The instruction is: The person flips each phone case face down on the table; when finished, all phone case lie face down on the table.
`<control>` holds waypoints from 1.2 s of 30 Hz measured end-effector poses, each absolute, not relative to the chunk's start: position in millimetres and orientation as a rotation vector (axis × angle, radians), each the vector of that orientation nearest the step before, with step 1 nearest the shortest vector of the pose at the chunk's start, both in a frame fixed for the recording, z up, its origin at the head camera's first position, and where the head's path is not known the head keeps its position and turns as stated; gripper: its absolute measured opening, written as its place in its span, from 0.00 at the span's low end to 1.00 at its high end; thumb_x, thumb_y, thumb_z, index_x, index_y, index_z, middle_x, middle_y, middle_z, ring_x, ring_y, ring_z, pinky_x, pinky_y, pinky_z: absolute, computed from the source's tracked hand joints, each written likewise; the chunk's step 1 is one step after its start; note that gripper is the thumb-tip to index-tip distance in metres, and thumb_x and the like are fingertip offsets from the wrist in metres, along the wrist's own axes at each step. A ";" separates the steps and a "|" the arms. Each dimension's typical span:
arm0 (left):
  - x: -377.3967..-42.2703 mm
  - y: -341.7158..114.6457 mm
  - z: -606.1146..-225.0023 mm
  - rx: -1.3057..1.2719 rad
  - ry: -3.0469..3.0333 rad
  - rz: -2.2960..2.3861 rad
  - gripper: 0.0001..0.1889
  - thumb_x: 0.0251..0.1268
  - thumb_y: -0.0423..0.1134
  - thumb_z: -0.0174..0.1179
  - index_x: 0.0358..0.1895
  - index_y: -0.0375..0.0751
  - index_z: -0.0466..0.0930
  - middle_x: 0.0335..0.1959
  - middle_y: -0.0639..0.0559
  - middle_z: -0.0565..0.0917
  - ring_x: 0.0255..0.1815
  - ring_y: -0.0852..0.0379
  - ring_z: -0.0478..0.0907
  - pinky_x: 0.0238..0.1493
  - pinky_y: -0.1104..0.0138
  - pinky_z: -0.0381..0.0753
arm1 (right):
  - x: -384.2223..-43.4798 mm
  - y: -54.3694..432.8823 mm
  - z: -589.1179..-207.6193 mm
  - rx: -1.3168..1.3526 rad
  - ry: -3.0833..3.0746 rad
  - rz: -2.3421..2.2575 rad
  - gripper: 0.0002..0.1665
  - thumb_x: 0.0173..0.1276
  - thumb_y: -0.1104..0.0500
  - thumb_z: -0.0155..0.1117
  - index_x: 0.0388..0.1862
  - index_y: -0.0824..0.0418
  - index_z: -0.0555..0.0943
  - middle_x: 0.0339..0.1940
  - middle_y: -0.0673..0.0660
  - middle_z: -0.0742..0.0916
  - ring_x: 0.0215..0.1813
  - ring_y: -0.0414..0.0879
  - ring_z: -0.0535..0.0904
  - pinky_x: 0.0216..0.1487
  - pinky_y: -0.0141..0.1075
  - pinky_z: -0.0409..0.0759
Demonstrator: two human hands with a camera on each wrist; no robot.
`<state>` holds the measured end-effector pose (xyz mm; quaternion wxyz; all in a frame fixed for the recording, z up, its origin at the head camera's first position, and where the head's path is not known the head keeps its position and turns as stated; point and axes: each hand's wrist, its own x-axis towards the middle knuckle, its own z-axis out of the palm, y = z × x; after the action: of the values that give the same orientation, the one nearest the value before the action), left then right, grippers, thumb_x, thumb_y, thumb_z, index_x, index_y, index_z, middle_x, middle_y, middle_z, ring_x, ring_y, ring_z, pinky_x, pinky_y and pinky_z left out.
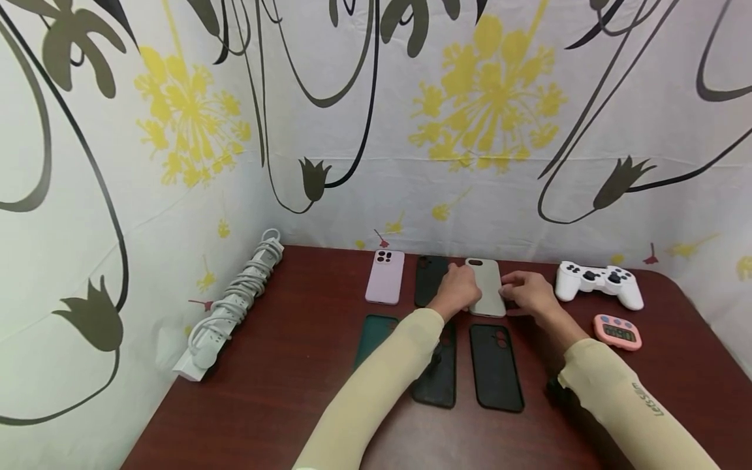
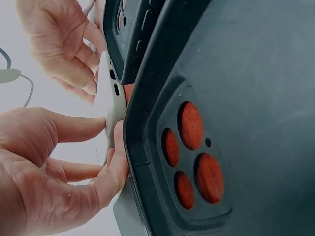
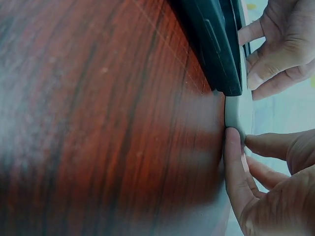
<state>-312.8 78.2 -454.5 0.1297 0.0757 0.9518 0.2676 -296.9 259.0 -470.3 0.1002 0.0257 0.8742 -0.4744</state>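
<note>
A light grey phone case (image 1: 487, 290) lies face down at the back of the table, its camera cutout at the far end. My left hand (image 1: 460, 287) pinches its left edge, thumb on top and fingers against the side in the left wrist view. At the opposite edge my right hand (image 1: 531, 294) pinches the case (image 3: 235, 110) between thumb and fingers. Left of the left hand lies a dark phone case (image 1: 431, 277), partly covered by that hand. Nearer me are two black phone cases, one in the middle (image 1: 437, 385) and one at right (image 1: 496, 369).
A lilac phone case (image 1: 385, 277) lies at the back left, and a green one (image 1: 373, 333) is partly hidden by my left sleeve. At right are a white game controller (image 1: 599, 281) and a pink timer (image 1: 617, 331). A cord-wrapped power strip (image 1: 235, 300) lines the left edge.
</note>
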 end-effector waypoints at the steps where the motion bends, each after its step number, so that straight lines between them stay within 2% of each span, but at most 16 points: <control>1: -317.3 79.7 -459.9 0.212 2.768 0.769 0.18 0.76 0.38 0.60 0.22 0.42 0.83 0.68 0.39 0.74 0.15 0.56 0.75 0.23 0.68 0.78 | -297.2 258.9 -470.1 0.076 2.585 -1.400 0.25 0.81 0.60 0.59 0.70 0.73 0.75 0.58 0.71 0.87 0.49 0.44 0.87 0.41 0.43 0.93; 4: -337.6 88.2 -484.3 0.209 2.776 0.729 0.15 0.75 0.38 0.61 0.24 0.44 0.83 0.70 0.40 0.73 0.16 0.54 0.77 0.23 0.65 0.79 | -297.4 258.0 -469.8 0.080 2.592 -1.392 0.25 0.81 0.60 0.60 0.70 0.73 0.75 0.58 0.72 0.86 0.49 0.44 0.87 0.41 0.43 0.93; 9: -349.4 93.0 -498.7 0.233 2.796 0.690 0.15 0.74 0.40 0.61 0.25 0.46 0.83 0.72 0.41 0.73 0.16 0.54 0.76 0.21 0.64 0.78 | -296.1 257.3 -469.4 0.074 2.606 -1.381 0.25 0.80 0.60 0.60 0.69 0.74 0.75 0.60 0.74 0.85 0.50 0.47 0.87 0.41 0.43 0.93; 12: -342.2 87.9 -488.8 0.228 2.769 0.727 0.16 0.76 0.40 0.61 0.24 0.45 0.83 0.72 0.41 0.72 0.17 0.54 0.76 0.22 0.64 0.78 | -294.4 255.7 -469.0 0.061 2.637 -1.337 0.26 0.80 0.59 0.60 0.70 0.73 0.75 0.61 0.74 0.85 0.53 0.52 0.87 0.42 0.42 0.92; 17: -327.5 81.5 -474.0 0.242 2.773 0.763 0.12 0.75 0.38 0.61 0.28 0.43 0.85 0.72 0.39 0.73 0.17 0.54 0.76 0.23 0.65 0.79 | -289.2 250.8 -466.1 0.089 2.600 -1.329 0.31 0.82 0.54 0.58 0.74 0.72 0.72 0.65 0.74 0.82 0.61 0.58 0.85 0.45 0.40 0.92; 23: -311.0 73.1 -451.2 0.286 2.818 0.710 0.13 0.76 0.37 0.62 0.27 0.42 0.84 0.73 0.36 0.73 0.26 0.56 0.78 0.22 0.68 0.77 | -281.7 245.0 -459.3 0.152 2.561 -1.359 0.36 0.83 0.45 0.55 0.75 0.70 0.70 0.59 0.67 0.82 0.55 0.50 0.83 0.46 0.36 0.91; 26: -308.0 67.9 -446.4 0.310 2.823 0.726 0.13 0.74 0.41 0.66 0.28 0.42 0.85 0.62 0.39 0.81 0.30 0.56 0.79 0.26 0.69 0.77 | -278.1 243.0 -458.1 0.153 2.573 -1.348 0.37 0.83 0.44 0.55 0.75 0.72 0.68 0.58 0.67 0.81 0.55 0.51 0.83 0.46 0.35 0.90; 28: -305.4 63.2 -441.8 0.340 2.804 0.779 0.11 0.72 0.43 0.69 0.34 0.40 0.86 0.51 0.42 0.87 0.31 0.56 0.81 0.29 0.69 0.80 | -275.5 243.4 -458.3 0.145 2.590 -1.327 0.39 0.83 0.44 0.54 0.76 0.73 0.66 0.60 0.69 0.81 0.58 0.54 0.83 0.47 0.35 0.90; 30: -302.8 57.6 -436.1 0.374 2.787 0.835 0.14 0.71 0.46 0.71 0.45 0.38 0.87 0.45 0.44 0.87 0.33 0.56 0.81 0.34 0.68 0.81 | -271.7 244.2 -457.9 0.135 2.603 -1.308 0.41 0.84 0.44 0.54 0.77 0.75 0.63 0.64 0.72 0.79 0.61 0.58 0.82 0.48 0.37 0.90; 31: -301.4 54.7 -433.3 0.387 2.773 0.870 0.18 0.70 0.47 0.71 0.52 0.37 0.86 0.47 0.45 0.88 0.33 0.57 0.83 0.36 0.68 0.83 | -269.5 244.7 -457.6 0.127 2.612 -1.293 0.41 0.84 0.43 0.53 0.78 0.75 0.62 0.65 0.74 0.78 0.63 0.60 0.82 0.49 0.38 0.90; 33: -298.4 48.8 -428.8 0.415 2.746 0.928 0.26 0.70 0.47 0.72 0.65 0.36 0.80 0.56 0.44 0.86 0.34 0.57 0.85 0.41 0.66 0.85 | -264.3 245.6 -456.3 0.111 2.622 -1.262 0.43 0.84 0.43 0.52 0.79 0.76 0.60 0.69 0.76 0.76 0.65 0.63 0.81 0.50 0.40 0.90; 36: -293.2 40.1 -424.9 0.465 2.716 0.965 0.34 0.71 0.48 0.71 0.74 0.38 0.73 0.64 0.44 0.82 0.41 0.58 0.84 0.46 0.65 0.85 | -255.0 246.3 -453.8 0.092 2.612 -1.232 0.44 0.85 0.42 0.51 0.79 0.76 0.59 0.73 0.78 0.72 0.67 0.66 0.79 0.53 0.45 0.90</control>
<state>-293.2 40.1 -424.9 0.1108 0.1582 0.9245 0.3285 -255.0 246.3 -453.8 0.1258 0.0317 0.8968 -0.4230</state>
